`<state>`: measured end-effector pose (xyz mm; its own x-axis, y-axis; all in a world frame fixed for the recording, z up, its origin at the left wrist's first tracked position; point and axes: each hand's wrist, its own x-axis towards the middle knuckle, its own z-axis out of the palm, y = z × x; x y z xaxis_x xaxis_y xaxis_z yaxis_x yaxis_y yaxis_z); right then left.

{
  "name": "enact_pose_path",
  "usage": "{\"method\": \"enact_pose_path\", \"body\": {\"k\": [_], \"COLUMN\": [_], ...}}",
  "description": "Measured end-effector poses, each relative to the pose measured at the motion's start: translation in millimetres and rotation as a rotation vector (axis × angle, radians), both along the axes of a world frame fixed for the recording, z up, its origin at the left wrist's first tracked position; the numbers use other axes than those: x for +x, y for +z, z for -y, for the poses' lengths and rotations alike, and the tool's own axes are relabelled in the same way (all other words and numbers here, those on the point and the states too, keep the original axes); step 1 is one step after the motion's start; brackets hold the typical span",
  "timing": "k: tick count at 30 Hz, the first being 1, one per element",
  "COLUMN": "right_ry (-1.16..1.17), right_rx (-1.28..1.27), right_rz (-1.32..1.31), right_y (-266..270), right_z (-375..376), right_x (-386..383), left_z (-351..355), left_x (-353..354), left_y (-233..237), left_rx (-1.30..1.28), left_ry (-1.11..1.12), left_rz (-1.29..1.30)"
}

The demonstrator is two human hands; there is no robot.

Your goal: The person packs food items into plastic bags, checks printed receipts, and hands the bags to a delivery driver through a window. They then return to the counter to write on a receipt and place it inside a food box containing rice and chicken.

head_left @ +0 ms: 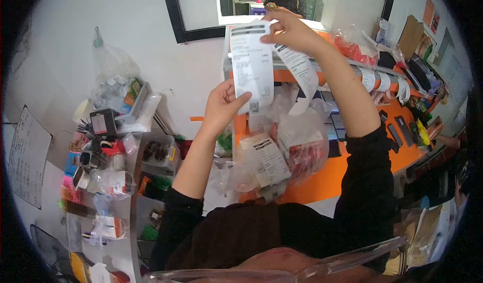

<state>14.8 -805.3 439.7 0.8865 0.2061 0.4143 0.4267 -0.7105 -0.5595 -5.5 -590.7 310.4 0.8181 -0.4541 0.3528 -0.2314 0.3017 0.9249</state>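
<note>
Upright in front of me is a long white printed receipt [253, 64]. My left hand [226, 104] pinches it near its lower end, thumb across the front. My right hand [292, 32] grips its top corner, and a second printed strip [298, 71] hangs curling down below that hand. Beneath them, a package with a printed label [265, 159] lies beside a clear plastic bag [302, 144] with red and white contents, near the edge of the orange counter [347, 174].
Behind the window opening a person in dark clothes [289, 1] faces the counter. Phones [404, 132] and paper rolls [383, 81] are at the right. A cluttered shelf [136, 207] with bags and boxes stands at the left, and a whiteboard [29, 157] is on the wall.
</note>
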Motion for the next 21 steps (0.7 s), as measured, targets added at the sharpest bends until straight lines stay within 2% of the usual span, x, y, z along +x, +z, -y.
{"method": "enact_pose_path", "body": {"k": [2,3,6,8,10,14,15,18,21], "right_ry": [-0.104,-0.143,-0.116,-0.140,-0.080,0.017,-0.019,-0.036,-0.305], "right_rx": [0.111,0.083,0.119,-0.019,-0.130,-0.028,-0.017,-0.139,-0.225], "right_rz": [0.023,0.081,-0.058,-0.182,-0.262,-0.172,-0.229,0.180,0.046], "right_y": [0.6,-4.2,-12.5,-18.5,-32.1,-64.6,-65.4,-89.3,-90.4], "right_z": [27.0,49.1,81.7,91.0,104.1,104.4,101.2,115.7,113.8], "right_x": [10.2,29.8,35.2,26.1,16.3,-1.1,-3.4,12.7,1.3], "left_z": [12.6,17.0,32.0,44.8,53.4,60.4,61.9,66.2,61.0], "left_x": [5.2,5.1,7.0,14.1,10.9,9.3,8.0,2.5,-7.5], "left_y": [-6.1,-7.4,-13.1,-28.5,-34.4,-38.2,-37.6,-35.3,-37.4], "left_rx": [0.034,0.038,0.034,0.027,0.147,0.280,0.282,0.311,0.375], "left_ry": [-0.014,-0.012,0.014,0.052,0.164,0.226,0.225,0.235,0.235], "left_rz": [0.036,0.036,0.050,0.067,0.240,0.471,0.476,0.513,0.600]}}
